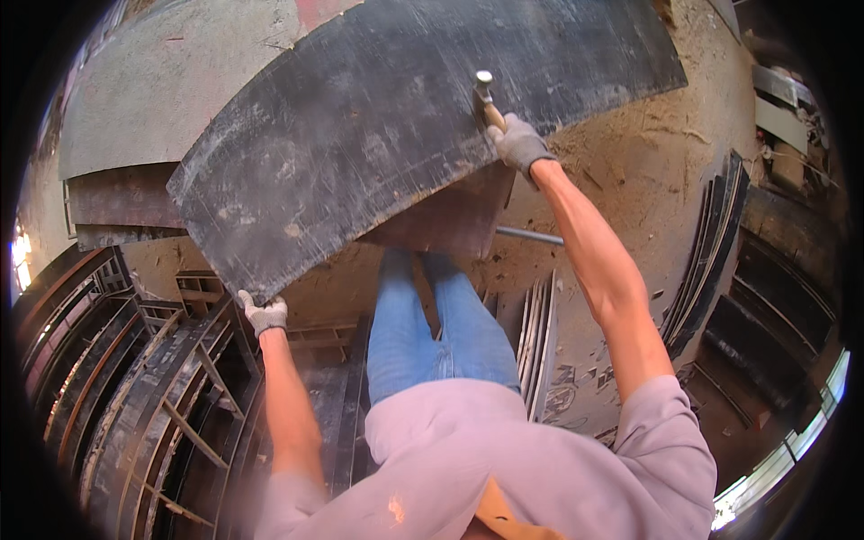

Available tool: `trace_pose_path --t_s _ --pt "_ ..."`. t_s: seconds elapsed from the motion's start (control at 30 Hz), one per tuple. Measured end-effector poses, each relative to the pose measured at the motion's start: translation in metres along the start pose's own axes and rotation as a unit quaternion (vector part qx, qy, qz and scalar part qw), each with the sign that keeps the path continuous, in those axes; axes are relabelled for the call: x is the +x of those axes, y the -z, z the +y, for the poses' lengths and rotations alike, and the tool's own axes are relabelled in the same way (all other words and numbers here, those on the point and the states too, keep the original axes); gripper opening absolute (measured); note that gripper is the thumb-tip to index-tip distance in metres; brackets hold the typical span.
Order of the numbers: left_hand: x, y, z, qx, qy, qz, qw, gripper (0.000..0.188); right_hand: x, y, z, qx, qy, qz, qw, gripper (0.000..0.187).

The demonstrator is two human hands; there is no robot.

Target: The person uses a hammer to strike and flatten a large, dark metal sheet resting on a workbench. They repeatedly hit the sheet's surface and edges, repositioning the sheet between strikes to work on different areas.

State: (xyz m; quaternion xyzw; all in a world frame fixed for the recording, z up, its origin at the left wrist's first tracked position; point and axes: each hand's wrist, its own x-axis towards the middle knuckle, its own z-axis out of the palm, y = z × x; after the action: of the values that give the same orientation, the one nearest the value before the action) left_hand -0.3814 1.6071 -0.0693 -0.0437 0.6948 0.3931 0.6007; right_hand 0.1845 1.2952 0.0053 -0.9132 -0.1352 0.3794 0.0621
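Note:
A large dark curved board (360, 126), scuffed and dusty, spreads out in front of me. My left hand (264, 313), in a grey work glove, grips its near left corner, with the fingers on the edge. In my gloved right hand (520, 146) is a hammer (486, 97) with a wooden handle and a metal head. The hammer's head is over the board, near its right part; whether it touches the surface I cannot tell. Beneath the board, a reddish-brown panel (450, 216) shows at the near edge.
A grey board (171, 90) lies at the far left. Curved ribbed frames (180, 405) stand stacked at the lower left. Thin strips (537, 337) lean right of my legs, near a metal pipe (529, 236). Dark curved strips (706, 252) are piled at the right on the dusty floor (621, 207).

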Motion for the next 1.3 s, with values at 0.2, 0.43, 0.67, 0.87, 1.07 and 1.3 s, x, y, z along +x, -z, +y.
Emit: trace_pose_path --t_s 0.2,0.43,0.67,0.87,1.07,1.3 --pt "0.013 -0.003 -0.003 0.009 0.031 -0.036 0.999 0.043 -0.026 0.001 0.016 -0.089 0.011 -0.058 0.994 0.042" --pt "-0.006 -0.025 -0.017 0.082 -0.063 0.018 0.995 0.054 -0.027 -0.079 0.098 0.05 0.035 0.14 0.988 0.034" --pt "-0.022 -0.004 -0.027 0.1 -0.09 -0.007 0.991 0.058 -0.017 -0.08 0.121 0.093 0.008 0.089 0.992 0.035" --pt "-0.072 -0.026 -0.025 0.123 -0.123 0.076 0.982 0.055 -0.027 -0.036 0.095 0.07 0.017 0.032 0.997 0.034" --pt "-0.107 -0.031 -0.151 -0.002 -0.021 -0.088 0.996 0.075 -0.02 -0.009 0.087 0.146 -0.051 -0.065 0.986 0.034" --pt "-0.186 -0.123 -0.364 -0.077 0.089 -0.052 0.992 0.068 -0.022 -0.005 0.08 0.141 -0.04 -0.07 0.987 0.039"
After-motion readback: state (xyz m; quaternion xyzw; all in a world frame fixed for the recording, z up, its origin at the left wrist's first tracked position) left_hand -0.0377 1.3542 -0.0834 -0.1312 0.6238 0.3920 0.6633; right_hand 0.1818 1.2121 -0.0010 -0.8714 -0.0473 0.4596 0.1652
